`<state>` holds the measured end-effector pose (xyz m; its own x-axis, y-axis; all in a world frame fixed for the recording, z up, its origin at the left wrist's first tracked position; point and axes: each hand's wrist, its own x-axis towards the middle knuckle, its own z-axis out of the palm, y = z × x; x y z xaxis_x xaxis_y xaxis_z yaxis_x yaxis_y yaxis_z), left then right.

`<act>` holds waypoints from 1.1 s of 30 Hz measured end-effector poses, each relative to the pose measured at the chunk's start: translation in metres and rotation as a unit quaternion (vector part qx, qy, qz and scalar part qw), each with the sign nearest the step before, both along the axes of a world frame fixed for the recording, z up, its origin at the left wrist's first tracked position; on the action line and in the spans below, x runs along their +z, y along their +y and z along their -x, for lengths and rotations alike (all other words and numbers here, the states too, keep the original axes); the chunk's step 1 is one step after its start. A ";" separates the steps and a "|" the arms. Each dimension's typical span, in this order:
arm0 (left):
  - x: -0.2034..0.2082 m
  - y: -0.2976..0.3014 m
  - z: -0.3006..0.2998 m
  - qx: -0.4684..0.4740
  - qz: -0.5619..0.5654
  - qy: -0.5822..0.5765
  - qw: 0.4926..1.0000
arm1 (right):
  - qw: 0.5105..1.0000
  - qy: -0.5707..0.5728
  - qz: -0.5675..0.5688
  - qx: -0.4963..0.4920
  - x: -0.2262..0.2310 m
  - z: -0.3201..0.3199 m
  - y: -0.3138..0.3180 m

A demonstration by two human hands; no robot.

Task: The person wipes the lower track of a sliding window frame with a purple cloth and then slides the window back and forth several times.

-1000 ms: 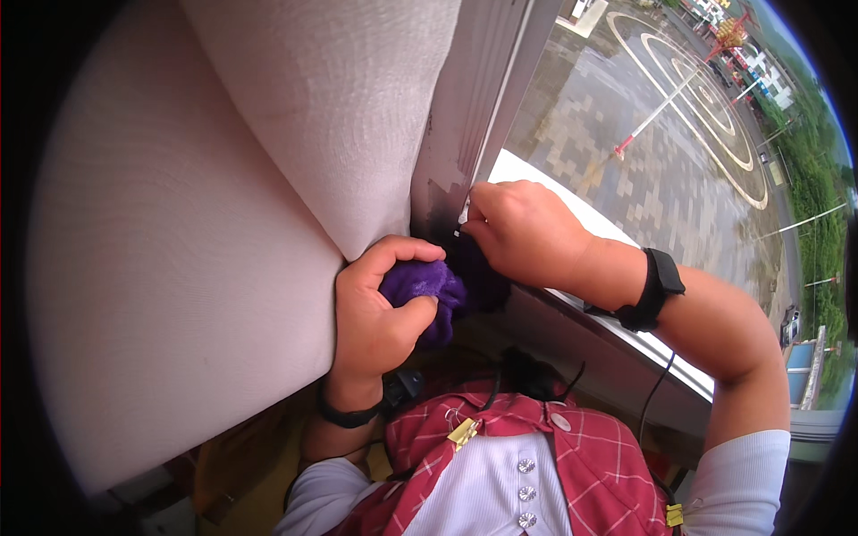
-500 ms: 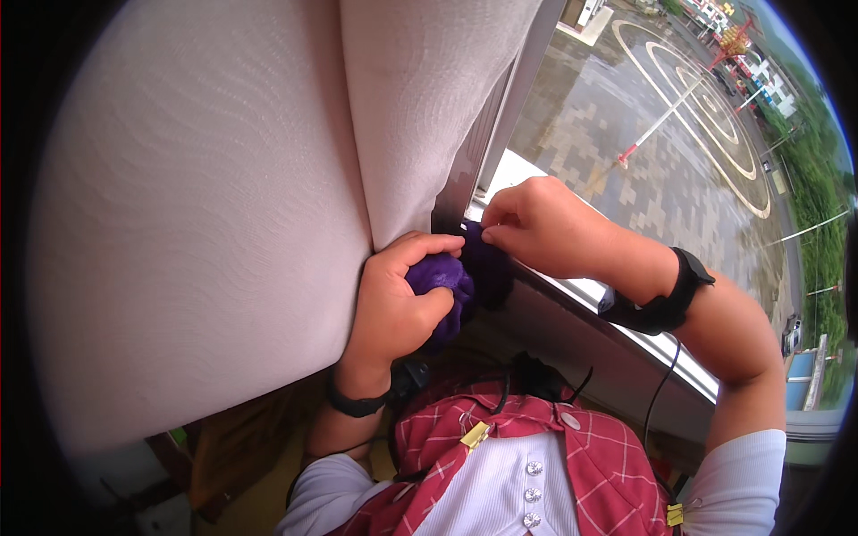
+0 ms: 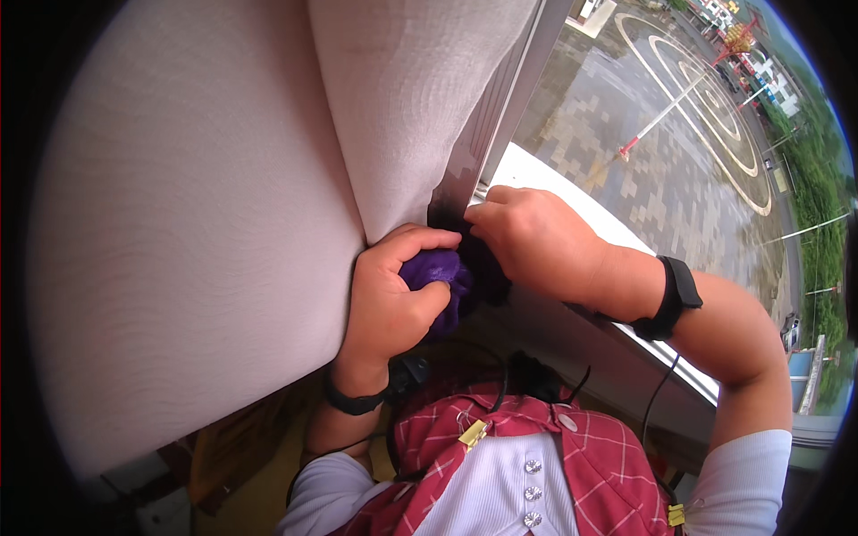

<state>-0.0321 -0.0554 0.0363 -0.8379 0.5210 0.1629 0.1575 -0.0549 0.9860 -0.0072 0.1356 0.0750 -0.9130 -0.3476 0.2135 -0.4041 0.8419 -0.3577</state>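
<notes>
Fisheye head view; downward; near left hand (image 3: 384, 305) and right hand (image 3: 542, 239)

No words or numbers can be read, not on the purple cloth (image 3: 431, 268), the wrist bands (image 3: 672, 302) or the window frame (image 3: 500, 112), and the far buildings (image 3: 776, 87) are too tiny to tell.

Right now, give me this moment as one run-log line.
left hand: gripping bunched purple cloth | right hand: fingers curled beside window frame, grip unclear | pale curtain: beside left hand
</notes>
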 end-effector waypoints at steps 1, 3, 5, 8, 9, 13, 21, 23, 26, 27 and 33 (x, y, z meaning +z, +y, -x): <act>0.000 0.000 0.000 0.001 0.001 -0.001 1.000 | 0.998 -0.026 -0.051 0.003 0.004 -0.003 -0.001; 0.003 -0.001 0.001 -0.001 0.010 0.009 1.000 | 0.994 -0.050 -0.102 0.007 0.018 -0.003 -0.002; 0.003 -0.002 0.003 0.000 0.010 0.010 1.000 | 0.979 -0.150 -0.137 0.018 0.031 0.001 -0.002; 0.005 -0.005 0.002 -0.003 0.010 0.011 1.000 | 0.971 -0.173 -0.157 0.042 0.035 -0.003 -0.001; 0.005 -0.003 -0.001 -0.005 0.010 0.011 1.000 | 0.971 -0.169 -0.161 0.044 0.033 -0.005 -0.002; 0.010 0.014 -0.003 0.002 0.026 0.043 0.999 | 0.974 -0.074 -0.211 0.034 0.030 -0.007 -0.012; 0.016 0.001 0.006 0.036 0.042 -0.017 0.998 | 0.979 -0.012 -0.193 0.067 0.015 -0.003 -0.022; 0.009 0.005 0.002 0.039 0.023 -0.020 0.999 | 0.971 -0.043 -0.227 0.069 0.012 -0.016 -0.018; 0.000 0.013 -0.003 0.030 0.034 -0.011 0.999 | 0.976 -0.009 -0.215 0.025 0.005 -0.033 -0.008; -0.002 0.017 -0.002 0.014 0.039 0.013 0.999 | 0.975 -0.009 -0.222 0.020 0.000 -0.031 -0.007; -0.003 0.009 0.003 0.059 0.015 -0.004 0.998 | 0.969 0.033 -0.239 0.052 -0.009 0.006 -0.028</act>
<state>-0.0350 -0.0469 0.0335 -0.8947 0.4234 0.1425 0.1541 -0.0069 0.9880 -0.0136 0.1077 0.0660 -0.8575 -0.5108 0.0612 -0.5047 0.8583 0.0922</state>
